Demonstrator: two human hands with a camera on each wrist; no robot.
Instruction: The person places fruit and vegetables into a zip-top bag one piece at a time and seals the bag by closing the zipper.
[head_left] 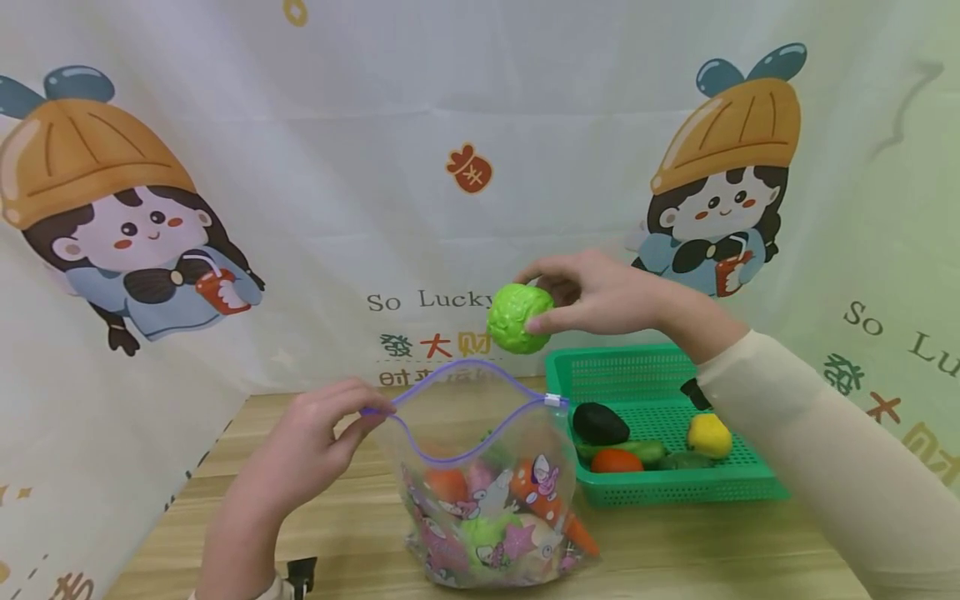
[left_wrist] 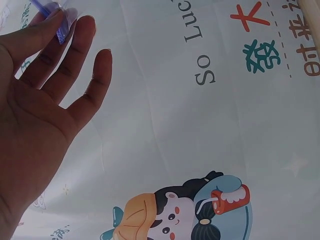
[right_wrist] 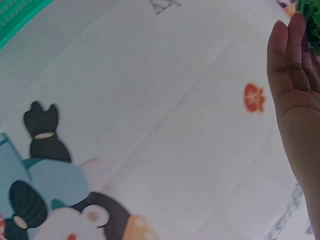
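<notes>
A bright green toy cabbage (head_left: 517,319) is gripped between the thumb and fingers of my right hand (head_left: 600,293), just above the bag's mouth. The right wrist view catches only a green edge of the cabbage (right_wrist: 311,25) beside the fingers. My left hand (head_left: 318,442) pinches the left corner of a clear zip bag (head_left: 480,500) with a purple zip strip. In the left wrist view the pinched strip (left_wrist: 61,31) sits between thumb and forefinger, the other fingers spread. The bag stands with its mouth spread wide, and a white slider (head_left: 553,400) is at its right corner.
Inside the bag lie toy vegetables, among them a carrot (head_left: 579,533). Right behind it, a green basket (head_left: 675,492) holds a dark avocado-like piece (head_left: 600,423), a yellow piece (head_left: 708,436), a red piece (head_left: 617,461) and green pieces. A printed cloth (head_left: 465,75) hangs behind the wooden table (head_left: 337,517).
</notes>
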